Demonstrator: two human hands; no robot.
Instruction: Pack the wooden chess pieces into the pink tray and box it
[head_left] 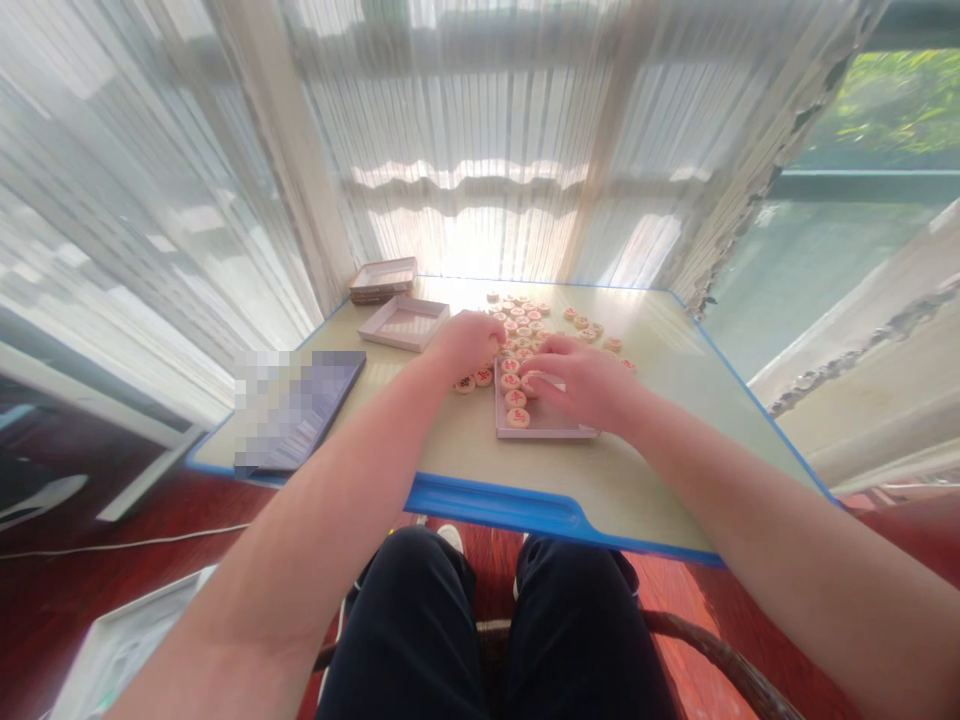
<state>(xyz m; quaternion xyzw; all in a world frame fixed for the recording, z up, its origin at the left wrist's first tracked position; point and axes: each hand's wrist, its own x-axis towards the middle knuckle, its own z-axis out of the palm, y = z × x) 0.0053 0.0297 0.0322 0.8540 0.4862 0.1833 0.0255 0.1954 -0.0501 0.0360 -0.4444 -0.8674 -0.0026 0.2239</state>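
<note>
Both hands reach over a blue-edged table (450,450). Nearest, the right hand (556,378) bends loosely spread fingers into a shallow box tray (551,433), tips at one xiangqi piece (529,389); whether they pinch it, I cannot tell. Beside it, a column of red-marked discs (516,399) lies face up along the tray's left wall. Good placing here probably means setting each disc flat, snug against its neighbour, without the knuckles nudging that column. Farther on, the left hand (474,340) curls its fingers at the loose xiangqi pieces (523,328) scattered past the tray; its grip is unclear too. Lifting one disc by its rim would likely disturb the cluster least. Beyond lie another shallow tray (405,324), stacked boxes (382,280) and sheer curtains (465,130).
</note>
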